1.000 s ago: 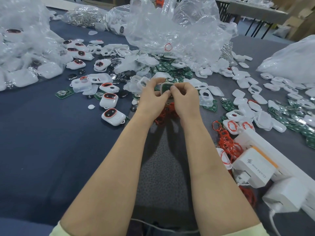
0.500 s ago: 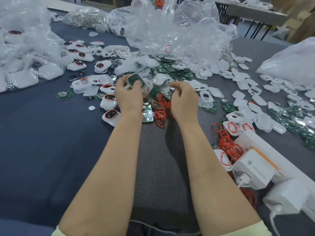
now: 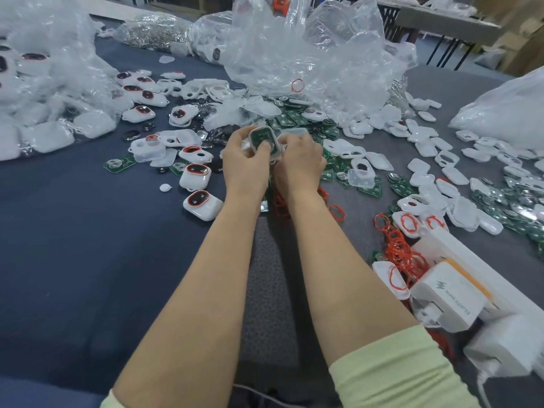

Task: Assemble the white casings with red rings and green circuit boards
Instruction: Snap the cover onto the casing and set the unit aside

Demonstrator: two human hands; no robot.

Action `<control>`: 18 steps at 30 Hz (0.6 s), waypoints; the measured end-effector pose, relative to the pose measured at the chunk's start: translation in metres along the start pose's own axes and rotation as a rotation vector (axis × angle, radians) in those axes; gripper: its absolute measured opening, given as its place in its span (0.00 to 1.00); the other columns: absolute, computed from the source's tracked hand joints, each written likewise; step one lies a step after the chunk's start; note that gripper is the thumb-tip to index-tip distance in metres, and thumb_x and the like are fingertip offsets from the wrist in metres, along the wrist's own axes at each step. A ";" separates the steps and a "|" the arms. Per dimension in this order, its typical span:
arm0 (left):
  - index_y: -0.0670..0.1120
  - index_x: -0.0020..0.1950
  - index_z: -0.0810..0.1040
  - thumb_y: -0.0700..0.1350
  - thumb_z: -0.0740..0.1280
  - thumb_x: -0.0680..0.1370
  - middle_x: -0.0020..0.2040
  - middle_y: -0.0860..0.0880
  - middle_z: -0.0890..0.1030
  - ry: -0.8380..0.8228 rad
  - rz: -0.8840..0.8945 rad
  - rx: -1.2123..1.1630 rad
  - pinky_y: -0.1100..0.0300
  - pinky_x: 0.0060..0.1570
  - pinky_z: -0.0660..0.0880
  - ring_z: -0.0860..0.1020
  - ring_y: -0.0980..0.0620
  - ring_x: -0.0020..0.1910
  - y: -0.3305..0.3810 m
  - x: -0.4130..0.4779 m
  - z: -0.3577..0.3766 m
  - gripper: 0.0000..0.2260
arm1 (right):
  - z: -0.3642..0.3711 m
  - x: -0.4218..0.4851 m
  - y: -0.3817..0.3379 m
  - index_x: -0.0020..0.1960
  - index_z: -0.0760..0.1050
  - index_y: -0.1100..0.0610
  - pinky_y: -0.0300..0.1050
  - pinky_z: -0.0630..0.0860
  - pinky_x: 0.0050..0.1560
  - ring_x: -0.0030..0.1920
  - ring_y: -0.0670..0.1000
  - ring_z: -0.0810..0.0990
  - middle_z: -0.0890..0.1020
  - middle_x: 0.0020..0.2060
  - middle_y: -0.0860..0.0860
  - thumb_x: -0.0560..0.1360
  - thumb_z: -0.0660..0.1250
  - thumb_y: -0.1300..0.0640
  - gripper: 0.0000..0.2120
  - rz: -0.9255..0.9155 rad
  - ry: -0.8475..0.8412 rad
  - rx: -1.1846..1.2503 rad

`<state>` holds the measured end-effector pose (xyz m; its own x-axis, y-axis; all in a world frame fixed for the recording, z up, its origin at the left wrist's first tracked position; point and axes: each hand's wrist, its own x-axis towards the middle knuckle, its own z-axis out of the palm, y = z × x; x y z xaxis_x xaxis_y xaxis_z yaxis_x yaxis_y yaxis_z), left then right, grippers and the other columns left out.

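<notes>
While the left hand [image 3: 245, 164] forms the grip, thumb and curled fingers closed round the white casing [image 3: 252, 137], the casing is held tilted above the worktop [image 3: 73, 245] with its open face toward the camera. A green circuit board [image 3: 264, 139] sits inside it. The right hand [image 3: 300, 164] lies just right of the grip, fingers curled against the casing's right edge; whether it pinches anything cannot be told. Loose red rings [image 3: 279, 205] lie directly below the grip, nearer the person. Closed casings [image 3: 203, 205] lie left of the grip. Loose boards [image 3: 294, 119] lie beyond it, before a crumpled plastic bag [image 3: 309, 54].
</notes>
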<state>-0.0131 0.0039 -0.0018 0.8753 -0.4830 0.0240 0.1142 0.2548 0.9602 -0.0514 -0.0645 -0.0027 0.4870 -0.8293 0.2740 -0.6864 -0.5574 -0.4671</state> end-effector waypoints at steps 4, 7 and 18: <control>0.51 0.49 0.75 0.33 0.65 0.75 0.41 0.46 0.81 -0.050 0.035 0.065 0.43 0.52 0.79 0.80 0.47 0.40 0.001 -0.003 0.000 0.12 | -0.002 -0.004 0.004 0.56 0.76 0.52 0.49 0.61 0.60 0.62 0.57 0.68 0.74 0.60 0.53 0.79 0.58 0.54 0.10 0.041 0.080 0.036; 0.51 0.49 0.75 0.33 0.65 0.76 0.43 0.44 0.81 -0.077 0.046 0.105 0.44 0.51 0.79 0.81 0.40 0.43 0.001 -0.004 0.001 0.12 | -0.013 -0.004 0.014 0.56 0.76 0.55 0.48 0.64 0.57 0.60 0.56 0.70 0.76 0.57 0.53 0.79 0.59 0.57 0.09 0.040 0.143 0.143; 0.53 0.46 0.75 0.34 0.66 0.77 0.42 0.49 0.79 -0.191 -0.104 0.099 0.43 0.54 0.78 0.79 0.49 0.43 0.001 -0.011 0.008 0.12 | -0.035 -0.010 0.043 0.56 0.73 0.60 0.35 0.69 0.26 0.28 0.44 0.72 0.75 0.35 0.52 0.81 0.53 0.64 0.11 0.358 0.085 1.054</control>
<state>-0.0263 0.0024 0.0017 0.7552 -0.6546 -0.0334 0.1445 0.1166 0.9826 -0.1047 -0.0810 0.0042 0.2866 -0.9579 0.0190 0.0413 -0.0074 -0.9991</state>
